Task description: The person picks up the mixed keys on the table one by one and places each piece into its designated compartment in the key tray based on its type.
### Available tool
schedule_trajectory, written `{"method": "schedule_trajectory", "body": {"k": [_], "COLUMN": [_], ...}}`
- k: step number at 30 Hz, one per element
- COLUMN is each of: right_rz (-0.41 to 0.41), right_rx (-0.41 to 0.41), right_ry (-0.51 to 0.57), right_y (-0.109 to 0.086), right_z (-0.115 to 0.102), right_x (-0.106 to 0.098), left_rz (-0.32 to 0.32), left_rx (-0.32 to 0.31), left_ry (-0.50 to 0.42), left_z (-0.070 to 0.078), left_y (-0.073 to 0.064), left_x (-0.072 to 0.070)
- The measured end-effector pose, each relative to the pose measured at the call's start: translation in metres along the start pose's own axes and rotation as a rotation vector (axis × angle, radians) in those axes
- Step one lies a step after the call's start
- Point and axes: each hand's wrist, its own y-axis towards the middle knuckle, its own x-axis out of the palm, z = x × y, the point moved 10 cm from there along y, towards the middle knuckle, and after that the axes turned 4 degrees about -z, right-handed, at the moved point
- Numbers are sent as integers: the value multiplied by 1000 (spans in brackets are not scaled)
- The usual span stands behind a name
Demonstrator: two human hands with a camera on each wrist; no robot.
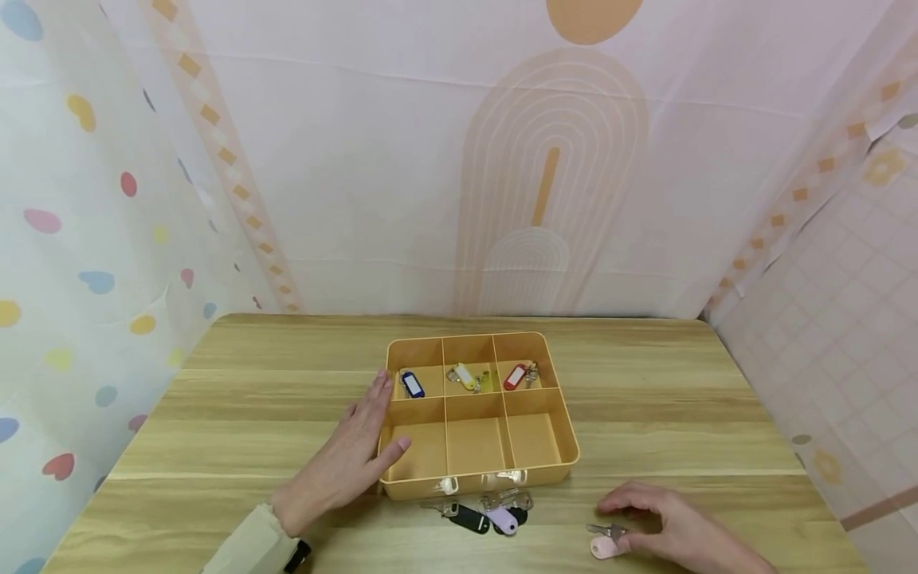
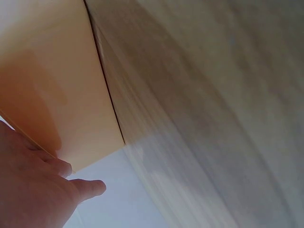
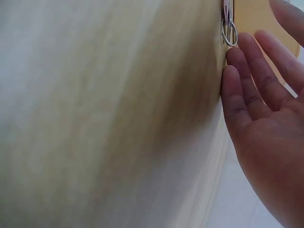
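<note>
A yellow box with compartments (image 1: 476,482) stands in the middle of the table. My left hand (image 1: 344,458) lies against its left side, fingers straight along the outside and thumb over the rim. In the left wrist view, that hand (image 2: 33,185) touches the box's wall (image 2: 90,104). At the front right, my right hand (image 1: 667,522) is over a pink key tag (image 1: 604,548) with small keys (image 1: 606,529). Its thumb reaches the tag, and the fingers are spread away from the thumb. In the right wrist view, a metal ring (image 3: 235,35) shows by the fingertips.
Before the box lie a black key tag (image 1: 469,519), a lilac one (image 1: 502,520) and another black one (image 1: 521,516), with keys. The back compartments hold a blue tag (image 1: 412,384), a yellow tag (image 1: 464,376) and a red tag (image 1: 515,376). Patterned cloth (image 1: 358,159) hangs behind the table.
</note>
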Motion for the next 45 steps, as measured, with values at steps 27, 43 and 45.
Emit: {"method": "schedule_trajectory", "body": {"k": [27, 43, 45], "right_rz": [96, 148, 175], "right_rx": [-43, -60, -87], "right_ry": [-122, -106, -108], "right_y": [4, 5, 6], "right_z": [3, -2, -7], "right_x": [-15, -23, -26], "left_rz": [-6, -6, -8], "left_rx": [-6, -2, -4], "left_ry": [-19, -27, -27], "left_z": [0, -1, -1], "left_y": [0, 1, 1], "left_x": [0, 1, 1]}}
